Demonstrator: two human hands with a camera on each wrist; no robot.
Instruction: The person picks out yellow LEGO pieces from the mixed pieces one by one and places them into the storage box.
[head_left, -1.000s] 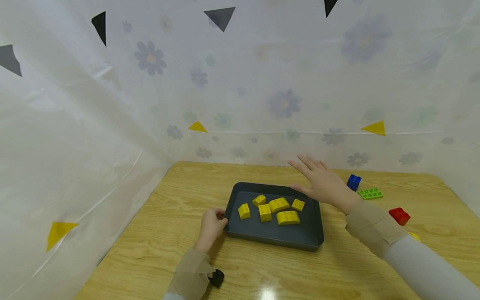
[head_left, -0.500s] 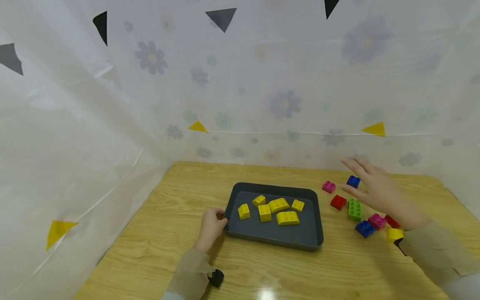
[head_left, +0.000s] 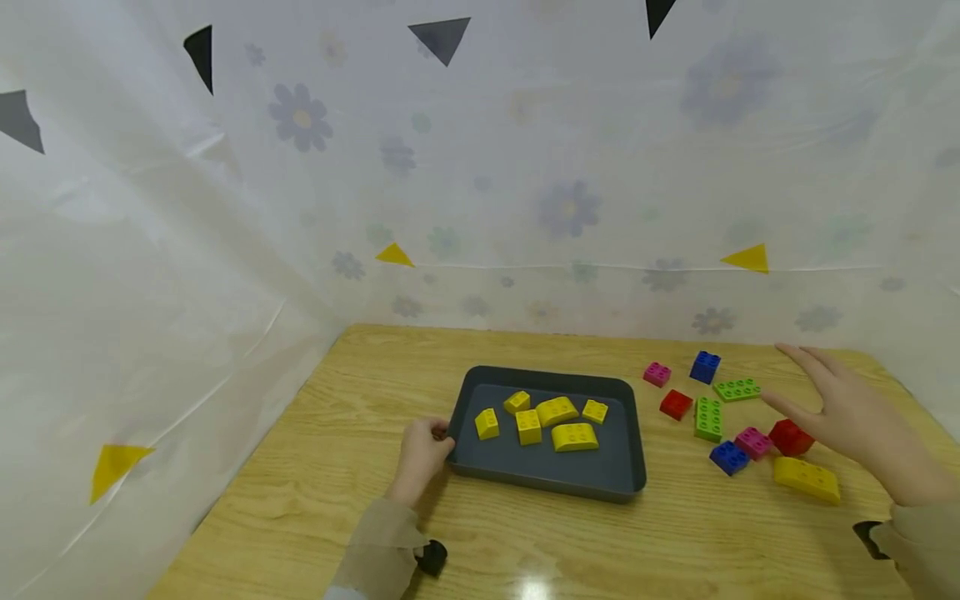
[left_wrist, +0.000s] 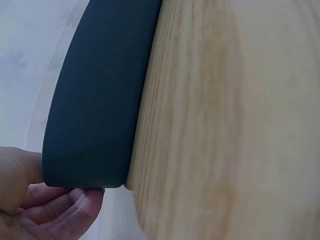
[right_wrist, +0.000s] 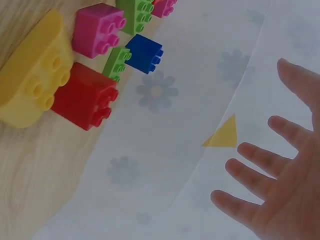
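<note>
My left hand (head_left: 423, 457) grips the left end of a dark grey tray (head_left: 517, 478); in the left wrist view its thumb goes behind the tray wall (left_wrist: 95, 100) and the fingers curl at the corner. Several yellow toy bricks (head_left: 528, 426) lie inside the tray. On the right, my right hand (head_left: 862, 417) is held with fingers spread and nothing in them, over the table beside loose bricks. Nearest to it are a red brick (head_left: 791, 437) and a long curved yellow brick (head_left: 807, 479), both also large in the right wrist view.
More bricks lie between tray and right hand: pink (head_left: 753, 442), blue (head_left: 730, 457), green (head_left: 708, 418), red (head_left: 677, 405), and at the back a blue one (head_left: 705, 367). A patterned white sheet (head_left: 480, 208) hangs behind the wooden table (head_left: 300, 500).
My right hand has moved from over the tray's right end out to the right, past the loose bricks, uncovering them. My left hand and the tray have stayed in place.
</note>
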